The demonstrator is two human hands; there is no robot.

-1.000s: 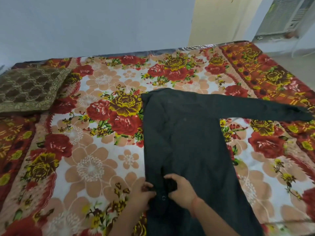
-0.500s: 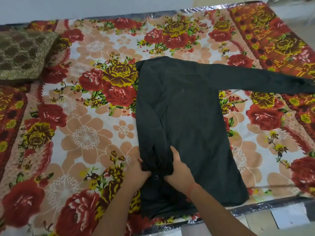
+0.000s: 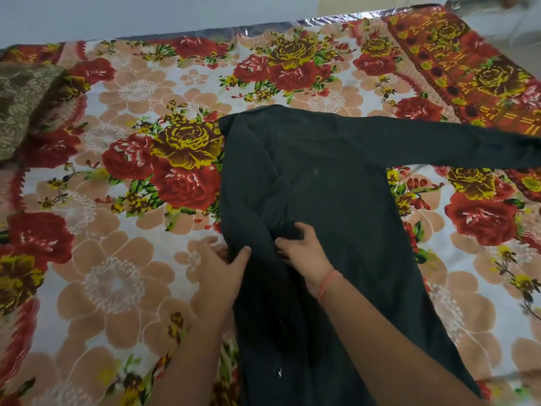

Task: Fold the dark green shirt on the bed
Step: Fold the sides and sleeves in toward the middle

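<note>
The dark green shirt (image 3: pixel 330 200) lies on the bed with its left side folded over the body and one long sleeve stretched out to the right. My left hand (image 3: pixel 218 268) rests at the shirt's folded left edge, its thumb over the cloth and its fingers on the bedsheet. Just to its right, my right hand (image 3: pixel 304 250) lies on the shirt's middle with the fingers curled into the cloth, pinching a ridge of fabric. A small button shows lower down on the shirt front.
The bed is covered by a floral sheet (image 3: pixel 123 224) in red, peach and yellow. A brown patterned pillow (image 3: pixel 20 104) lies at the far left. A pale wall runs along the bed's far edge (image 3: pixel 263 26). The stretched sleeve (image 3: pixel 468 145) reaches the right border.
Both hands have slid up the shirt, away from the button area, toward its middle. The view has moved closer and the bed's near edge has dropped out of sight.
</note>
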